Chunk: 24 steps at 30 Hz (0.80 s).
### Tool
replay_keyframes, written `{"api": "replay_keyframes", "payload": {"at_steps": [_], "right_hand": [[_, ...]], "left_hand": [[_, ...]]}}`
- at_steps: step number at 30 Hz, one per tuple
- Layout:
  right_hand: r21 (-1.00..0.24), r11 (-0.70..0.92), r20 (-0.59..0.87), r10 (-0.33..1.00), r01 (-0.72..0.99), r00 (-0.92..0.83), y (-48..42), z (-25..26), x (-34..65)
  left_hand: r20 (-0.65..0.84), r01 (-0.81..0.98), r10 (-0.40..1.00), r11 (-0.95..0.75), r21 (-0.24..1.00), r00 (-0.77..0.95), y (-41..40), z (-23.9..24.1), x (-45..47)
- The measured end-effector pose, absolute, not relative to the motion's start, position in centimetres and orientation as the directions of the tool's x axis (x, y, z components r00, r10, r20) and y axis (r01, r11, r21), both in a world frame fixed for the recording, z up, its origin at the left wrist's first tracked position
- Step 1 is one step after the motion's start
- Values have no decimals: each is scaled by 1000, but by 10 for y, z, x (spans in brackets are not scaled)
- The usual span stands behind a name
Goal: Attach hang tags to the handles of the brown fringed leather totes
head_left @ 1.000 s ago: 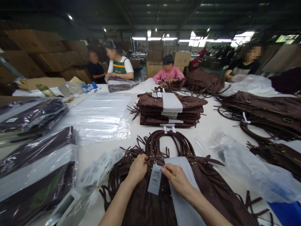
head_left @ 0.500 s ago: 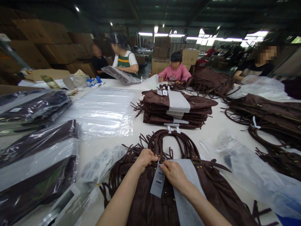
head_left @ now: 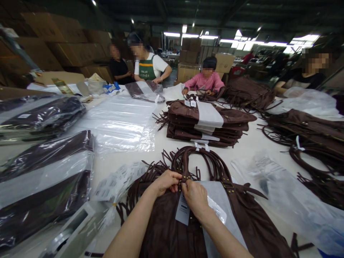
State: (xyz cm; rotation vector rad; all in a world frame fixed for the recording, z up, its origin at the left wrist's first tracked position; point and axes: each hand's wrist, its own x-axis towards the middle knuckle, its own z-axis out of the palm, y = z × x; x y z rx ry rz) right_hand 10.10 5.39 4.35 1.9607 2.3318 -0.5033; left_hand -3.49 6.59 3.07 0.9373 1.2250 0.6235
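Note:
A dark brown fringed handbag [head_left: 166, 222] lies flat in front of me, a white paper band [head_left: 231, 218] across it and its handles [head_left: 185, 161] pointing away. My left hand [head_left: 167, 182] is closed at the base of one handle, its fingertips pinched on something too small to make out. Beside it, my right hand [head_left: 196, 197] is closed at the top of a grey printed hang tag [head_left: 183, 211], which dangles over the bag; its thin string is mostly hidden by my fingers. A small clear plastic packet [head_left: 217, 210] shows next to my right hand, on the band.
Stacked brown handbags [head_left: 209, 122] stand beyond. Plastic-wrapped bags [head_left: 45, 175] and flat clear sleeves [head_left: 118, 123] lie left, near a bundle of labels [head_left: 115, 181] and a grey device [head_left: 72, 225]. More bags [head_left: 311, 132] and crumpled plastic [head_left: 285, 186] lie right. Several co-workers are across the table.
My right hand has moved up to the handle base, close to my left fingertips. The clear packet has come into sight beside it. A co-worker has lowered a wrapped bag onto the table.

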Motion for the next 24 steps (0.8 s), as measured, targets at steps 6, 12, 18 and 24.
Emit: {"api": "replay_keyframes", "payload": {"at_steps": [6, 12, 18, 24], "right_hand": [[-197, 135, -249, 951, 971, -183, 54, 42, 98], [-207, 157, -250, 946, 966, -207, 54, 46, 98], [-244, 200, -253, 931, 949, -261, 53, 47, 100], [-241, 176, -263, 935, 954, -239, 53, 44, 102]], "left_hand": [[-509, 65, 813, 513, 856, 283, 67, 24, -39], [-496, 86, 832, 491, 867, 248, 67, 15, -38], [-456, 131, 865, 437, 890, 210, 64, 8, -35], [-442, 102, 870, 430, 897, 221, 61, 10, -37]]}}
